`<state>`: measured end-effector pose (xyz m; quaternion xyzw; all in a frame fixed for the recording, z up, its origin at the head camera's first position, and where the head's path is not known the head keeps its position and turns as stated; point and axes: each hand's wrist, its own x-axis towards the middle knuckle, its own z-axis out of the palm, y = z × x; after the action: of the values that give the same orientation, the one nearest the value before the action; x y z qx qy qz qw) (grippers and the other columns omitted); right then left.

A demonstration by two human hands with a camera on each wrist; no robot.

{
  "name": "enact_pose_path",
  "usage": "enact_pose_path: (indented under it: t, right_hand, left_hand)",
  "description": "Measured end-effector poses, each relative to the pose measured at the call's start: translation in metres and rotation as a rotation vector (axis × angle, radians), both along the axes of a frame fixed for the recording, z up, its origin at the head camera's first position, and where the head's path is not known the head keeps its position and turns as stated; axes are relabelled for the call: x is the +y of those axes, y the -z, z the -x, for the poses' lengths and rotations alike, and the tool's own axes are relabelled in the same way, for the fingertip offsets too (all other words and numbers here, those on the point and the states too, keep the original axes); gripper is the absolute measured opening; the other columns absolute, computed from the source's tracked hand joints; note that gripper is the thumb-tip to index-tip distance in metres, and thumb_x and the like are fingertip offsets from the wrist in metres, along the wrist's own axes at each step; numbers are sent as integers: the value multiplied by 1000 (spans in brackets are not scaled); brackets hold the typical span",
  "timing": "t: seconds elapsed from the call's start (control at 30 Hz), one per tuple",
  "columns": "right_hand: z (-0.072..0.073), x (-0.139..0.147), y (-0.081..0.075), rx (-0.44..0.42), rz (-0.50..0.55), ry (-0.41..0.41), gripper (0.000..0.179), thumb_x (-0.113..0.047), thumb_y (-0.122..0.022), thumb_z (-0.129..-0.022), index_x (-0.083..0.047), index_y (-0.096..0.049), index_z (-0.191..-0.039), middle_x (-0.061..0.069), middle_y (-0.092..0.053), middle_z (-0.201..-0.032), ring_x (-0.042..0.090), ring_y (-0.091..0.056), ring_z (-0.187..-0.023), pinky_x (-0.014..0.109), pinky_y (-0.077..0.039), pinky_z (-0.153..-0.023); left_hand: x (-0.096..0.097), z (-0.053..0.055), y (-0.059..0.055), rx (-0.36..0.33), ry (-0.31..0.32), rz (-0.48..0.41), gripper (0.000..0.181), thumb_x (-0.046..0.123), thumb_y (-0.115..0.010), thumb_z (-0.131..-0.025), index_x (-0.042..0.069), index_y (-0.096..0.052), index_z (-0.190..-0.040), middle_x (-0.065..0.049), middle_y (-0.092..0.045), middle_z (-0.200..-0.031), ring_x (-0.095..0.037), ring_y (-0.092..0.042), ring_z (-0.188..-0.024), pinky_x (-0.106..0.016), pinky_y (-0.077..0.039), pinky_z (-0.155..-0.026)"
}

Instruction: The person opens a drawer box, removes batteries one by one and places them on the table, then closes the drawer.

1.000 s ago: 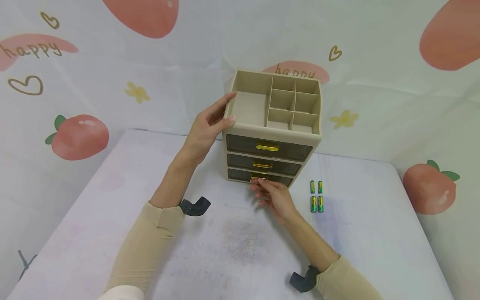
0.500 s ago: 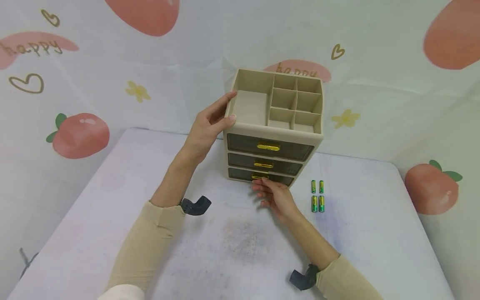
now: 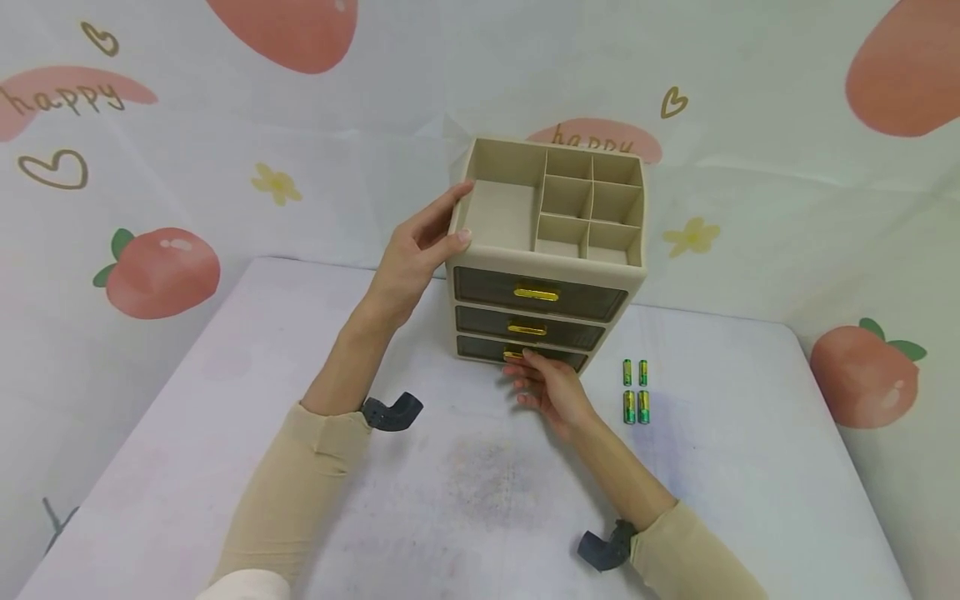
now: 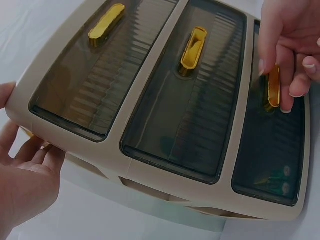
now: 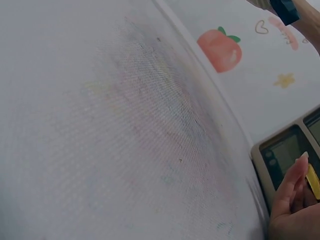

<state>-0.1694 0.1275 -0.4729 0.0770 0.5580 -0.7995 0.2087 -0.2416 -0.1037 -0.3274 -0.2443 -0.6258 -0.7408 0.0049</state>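
Observation:
A beige desktop organizer (image 3: 551, 260) stands upright at the back of the table, with three smoky, gold-handled drawers pushed in. My left hand (image 3: 405, 258) grips its upper left side, thumb at the front corner and fingers along the side wall. Low at the front, my right hand (image 3: 553, 392) has its thumb and fingers on either side of the bottom drawer's handle (image 4: 274, 87), pinching it. The right wrist view catches that hand's thumb beside the gold handle (image 5: 313, 181). Faint green shapes (image 4: 272, 181) show in the bottom drawer's dark front.
Several green-and-yellow batteries (image 3: 635, 407) lie in two rows on the white tablecloth (image 3: 450, 500), right of the organizer. Divided compartments (image 3: 588, 208) form the organizer's open top. Behind it hangs a fruit-patterned cloth (image 3: 360, 167).
My right thumb has shifted slightly up onto the bottom handle, and the fingers have drawn in a little around it. The left hand, the organizer and the batteries stay where they were.

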Motion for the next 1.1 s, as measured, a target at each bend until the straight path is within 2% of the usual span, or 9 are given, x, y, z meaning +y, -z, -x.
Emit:
enact_pose_path:
  t: [0.3,0.7,1.1]
  right_hand:
    - [2,3,-1,-26,58,10,30,-24,-54,-104,1,-68,-110,4,-74,-94,9,-62,-71,20,-53,-58]
    - [1,0,0,-37,80,29,26,-19,-51,-105,-1,-70,-105,5,-74,-93,8,-60,-69,19,-51,-55]
    - [-10,-4,0,-59,81,45,26,-16,-49,-105,0,-70,-106,5,-74,-91,6,-59,-66,19,-51,-54]
  left_hand:
    - [1,1,0,-4,-5,-2,54,4,-58,-99,10,-44,-151,2,-40,-156,-20,-35,-144,-32,-33,-113]
    - [0,-1,0,1,-5,8,55,4,-58,-99,10,-44,-151,1,-39,-156,-19,-35,-144,-33,-33,-113]
    - [0,-1,0,1,-12,14,54,5,-59,-99,12,-45,-151,2,-41,-155,-19,-36,-143,-34,-34,-113]
